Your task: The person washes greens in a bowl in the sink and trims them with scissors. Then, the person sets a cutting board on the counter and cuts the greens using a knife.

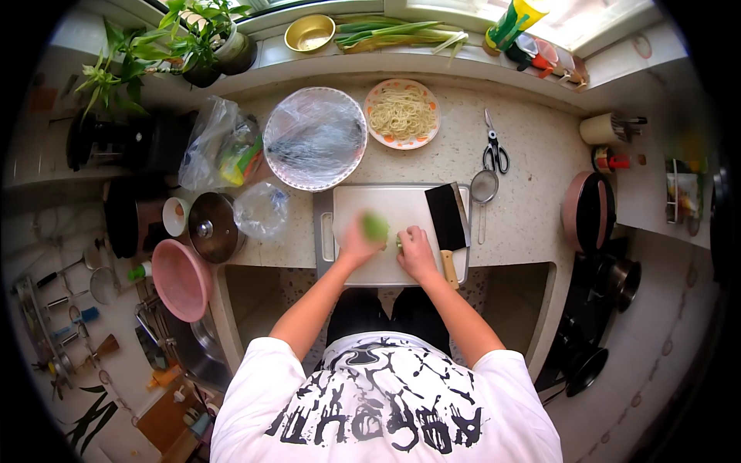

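A round green item [374, 227], blurred by motion, is at my left hand [358, 243], above the white cutting board [347, 202]. My left hand is closed round its lower side. To the right, my right hand [416, 251] has its fingers bent together over the board, with a small green piece [400, 241] at the fingertips. A cleaver [445, 220] with a dark blade and wooden handle lies on the right part of the board, beside my right hand.
Behind the board stand a plastic-covered bowl [315, 139] and a plate of noodles [402, 113]. Scissors [492, 143] and a small strainer [484, 187] lie to the right. A lidded pot [216, 227], plastic bag [261, 211] and pink basin [181, 279] are at the left.
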{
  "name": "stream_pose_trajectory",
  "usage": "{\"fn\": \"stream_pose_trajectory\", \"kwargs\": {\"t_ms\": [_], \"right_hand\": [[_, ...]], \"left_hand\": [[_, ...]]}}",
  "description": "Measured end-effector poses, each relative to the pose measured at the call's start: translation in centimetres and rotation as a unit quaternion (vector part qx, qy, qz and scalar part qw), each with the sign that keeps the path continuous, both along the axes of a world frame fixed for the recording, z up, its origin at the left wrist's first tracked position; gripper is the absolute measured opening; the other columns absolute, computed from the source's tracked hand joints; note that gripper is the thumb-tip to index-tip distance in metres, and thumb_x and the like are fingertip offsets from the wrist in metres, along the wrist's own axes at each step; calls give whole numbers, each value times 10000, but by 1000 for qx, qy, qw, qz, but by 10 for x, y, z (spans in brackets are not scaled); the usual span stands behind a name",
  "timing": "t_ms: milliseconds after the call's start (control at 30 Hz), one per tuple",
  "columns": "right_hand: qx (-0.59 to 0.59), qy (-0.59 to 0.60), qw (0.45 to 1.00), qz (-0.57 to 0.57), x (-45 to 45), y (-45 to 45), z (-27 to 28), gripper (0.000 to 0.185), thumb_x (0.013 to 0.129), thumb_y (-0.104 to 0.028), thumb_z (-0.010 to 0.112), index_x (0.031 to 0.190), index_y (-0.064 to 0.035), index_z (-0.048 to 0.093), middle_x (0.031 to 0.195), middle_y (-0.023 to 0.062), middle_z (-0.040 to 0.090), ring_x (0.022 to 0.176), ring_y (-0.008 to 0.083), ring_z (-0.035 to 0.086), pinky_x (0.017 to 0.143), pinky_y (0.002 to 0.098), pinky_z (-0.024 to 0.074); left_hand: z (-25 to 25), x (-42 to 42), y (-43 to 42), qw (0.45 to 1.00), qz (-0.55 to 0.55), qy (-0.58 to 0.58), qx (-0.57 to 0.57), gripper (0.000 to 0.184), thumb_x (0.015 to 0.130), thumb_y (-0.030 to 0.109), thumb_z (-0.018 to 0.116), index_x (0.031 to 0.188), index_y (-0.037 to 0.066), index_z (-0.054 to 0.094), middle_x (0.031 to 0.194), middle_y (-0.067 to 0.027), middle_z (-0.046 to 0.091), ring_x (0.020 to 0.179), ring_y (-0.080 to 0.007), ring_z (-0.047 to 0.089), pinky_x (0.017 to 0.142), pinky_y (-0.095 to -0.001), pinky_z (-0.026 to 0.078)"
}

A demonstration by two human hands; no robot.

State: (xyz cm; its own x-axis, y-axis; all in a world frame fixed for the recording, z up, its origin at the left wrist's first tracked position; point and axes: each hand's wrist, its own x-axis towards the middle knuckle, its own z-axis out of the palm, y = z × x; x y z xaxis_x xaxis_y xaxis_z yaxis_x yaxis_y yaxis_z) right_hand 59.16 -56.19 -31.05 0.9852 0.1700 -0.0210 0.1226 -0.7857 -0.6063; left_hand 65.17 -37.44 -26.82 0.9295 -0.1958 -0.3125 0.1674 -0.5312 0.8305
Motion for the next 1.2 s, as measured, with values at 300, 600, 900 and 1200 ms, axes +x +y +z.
{"fn": "stream_pose_trajectory", "kwargs": {"t_ms": [300, 600, 900, 1200], "right_hand": [[-50, -15, 998, -24, 11, 10, -3, 311, 683, -10, 664, 979, -77, 592, 1001, 130, 561, 925, 361, 592, 752, 471, 528], [184, 84, 959, -199, 43, -10, 14, 233, 709, -96, 650, 924, -33, 586, 725, 163, 616, 656, 302, 613, 670, 363, 510], [13, 59, 993, -102, -19, -17, 21, 389, 749, -69, 689, 1125, -67, 586, 1014, 166, 599, 912, 383, 621, 754, 444, 525], [-95, 92, 990, -46, -31, -1, 13, 570, 755, -60, 684, 1296, -127, 518, 1103, 156, 535, 967, 376, 608, 785, 476, 531]], "left_hand": [[-17, -20, 28, 905, 219, 211, -297, 535, 828, -52, 735, 1271, 111, 484, 1104, -20, 625, 993, -123, 620, 853, -304, 532], [-18, -34, 45, 838, 251, 251, -414, 539, 857, -40, 717, 1296, 168, 485, 1125, -23, 630, 992, -145, 651, 798, -306, 575], [5, -38, 57, 793, 254, 291, -471, 492, 883, -17, 674, 1296, 183, 496, 1163, -19, 620, 1021, -155, 654, 775, -318, 592], [13, -44, 61, 795, 239, 294, -474, 512, 882, -26, 668, 1317, 176, 491, 1170, -26, 614, 1036, -164, 650, 825, -336, 585]]}}
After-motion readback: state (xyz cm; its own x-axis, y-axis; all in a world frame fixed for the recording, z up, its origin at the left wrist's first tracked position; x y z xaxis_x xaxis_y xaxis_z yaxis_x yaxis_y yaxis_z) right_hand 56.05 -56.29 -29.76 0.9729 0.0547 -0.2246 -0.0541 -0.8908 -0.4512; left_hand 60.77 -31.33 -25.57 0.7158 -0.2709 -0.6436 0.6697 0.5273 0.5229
